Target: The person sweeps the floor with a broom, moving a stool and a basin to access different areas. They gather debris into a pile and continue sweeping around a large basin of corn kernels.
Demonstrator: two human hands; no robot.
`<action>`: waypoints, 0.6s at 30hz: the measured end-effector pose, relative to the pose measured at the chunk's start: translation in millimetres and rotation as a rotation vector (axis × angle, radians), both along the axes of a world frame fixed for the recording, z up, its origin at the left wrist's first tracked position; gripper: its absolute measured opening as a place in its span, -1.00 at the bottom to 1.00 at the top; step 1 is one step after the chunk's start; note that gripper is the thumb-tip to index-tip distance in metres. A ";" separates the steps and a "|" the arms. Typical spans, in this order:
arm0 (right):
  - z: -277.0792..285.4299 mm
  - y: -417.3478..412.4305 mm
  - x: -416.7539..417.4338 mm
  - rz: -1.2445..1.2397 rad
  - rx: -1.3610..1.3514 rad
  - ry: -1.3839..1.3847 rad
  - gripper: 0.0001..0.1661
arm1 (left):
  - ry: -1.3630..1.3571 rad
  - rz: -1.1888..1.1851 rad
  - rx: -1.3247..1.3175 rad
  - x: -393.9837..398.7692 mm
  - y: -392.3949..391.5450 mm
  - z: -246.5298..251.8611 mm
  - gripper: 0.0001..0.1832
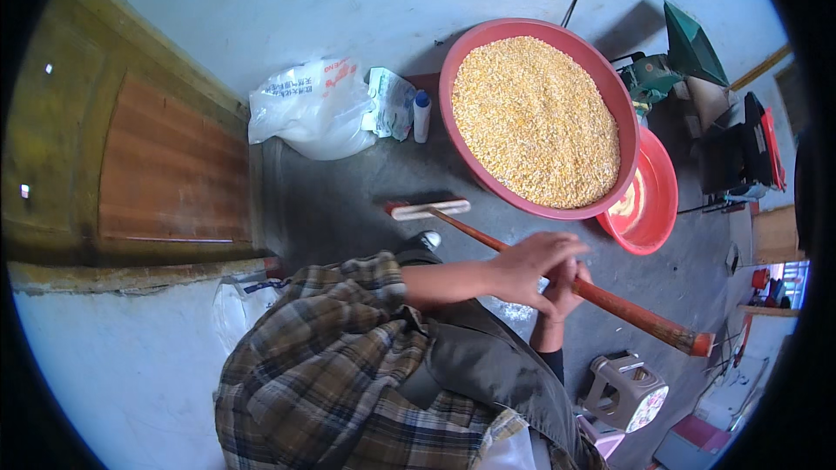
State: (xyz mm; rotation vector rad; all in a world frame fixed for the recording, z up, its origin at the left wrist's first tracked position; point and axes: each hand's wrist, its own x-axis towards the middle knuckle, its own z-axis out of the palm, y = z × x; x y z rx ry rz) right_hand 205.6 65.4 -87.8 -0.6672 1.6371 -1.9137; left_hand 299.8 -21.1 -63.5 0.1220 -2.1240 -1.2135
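Note:
A push broom with a long reddish handle (643, 314) slants across the view, its narrow pale head (431, 209) down on the floor by my shoe (430, 239). Partly behind the other hand, my right hand (567, 292) is wrapped around the handle. My left hand (526, 267) lies over the handle and over part of the right hand, with thumb and fingers spread. Whether its palm touches the wood is hidden. Beyond the hands stands a large dark-red basin (460, 140) heaped with yellow maize kernels (535, 124).
A smaller red basin (663, 163) with yellowish residue stands beside the large one. Near the wall are a green milling machine (653, 75), a stuffed white plastic bag (313, 111) and a blue-capped bottle (422, 117). A plastic stool (614, 391) is at lower right, a wooden door (173, 163) at left.

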 end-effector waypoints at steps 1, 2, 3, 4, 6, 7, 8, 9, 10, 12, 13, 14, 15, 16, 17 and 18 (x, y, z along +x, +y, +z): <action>-0.4 -8.5 7.5 0.076 -0.021 0.029 -0.63 | -0.069 0.051 0.030 15.9 -8.5 -3.8 -0.05; 0.6 -22.4 15.5 0.093 -0.153 0.098 -0.62 | -0.137 0.097 0.060 28.8 -17.7 -8.3 -0.05; 2.3 -37.6 25.8 0.120 -0.291 0.147 -0.62 | -0.177 0.159 0.098 43.5 -27.1 -10.8 -0.11; 3.7 -47.4 32.3 0.092 -0.286 0.186 -0.61 | -0.203 0.207 0.143 55.4 -37.7 -18.8 -0.17; 2.8 -68.1 39.8 -0.028 -0.280 0.188 -0.59 | -0.286 0.341 0.251 77.8 -58.5 -44.8 -0.39; 2.9 -80.4 45.9 -0.082 -0.280 0.179 -0.59 | -0.342 0.431 0.315 90.9 -68.7 -65.8 -0.55; 7.7 -92.7 52.2 -0.154 -0.226 0.122 -0.58 | -0.392 0.467 0.438 103.6 -79.5 -79.7 -0.64; 10.7 -100.6 53.1 -0.177 -0.133 0.075 -0.59 | -0.431 0.491 0.565 113.0 -92.1 -94.7 -0.71; 4.7 -108.8 52.3 -0.184 -0.107 0.040 -0.61 | -0.479 0.514 0.692 124.6 -104.5 -111.6 -0.77; -14.5 -125.2 48.6 -0.197 -0.049 -0.008 -0.63 | -0.401 0.622 0.746 144.9 -130.7 -169.6 -0.71; -21.3 -133.3 48.1 -0.162 -0.034 0.012 -0.64 | -0.357 0.670 0.777 152.6 -146.8 -188.2 -0.67; -35.0 -138.0 43.9 -0.192 0.000 0.019 -0.63 | -0.409 0.664 0.792 159.9 -170.5 -184.6 -0.67; -48.2 -144.5 40.3 -0.197 0.035 0.008 -0.63 | -0.399 0.675 0.813 165.3 -190.5 -199.6 -0.65; -56.4 -148.8 35.9 -0.189 0.044 0.051 -0.62 | -0.483 0.700 0.765 169.6 -216.3 -202.8 -0.65; -62.8 -153.9 35.3 -0.184 0.058 0.089 -0.62 | -0.576 0.723 0.718 173.6 -237.5 -205.6 -0.64; -58.9 -167.3 42.3 -0.250 0.068 0.044 -0.61 | -0.660 0.693 0.751 174.3 -259.6 -223.0 -0.66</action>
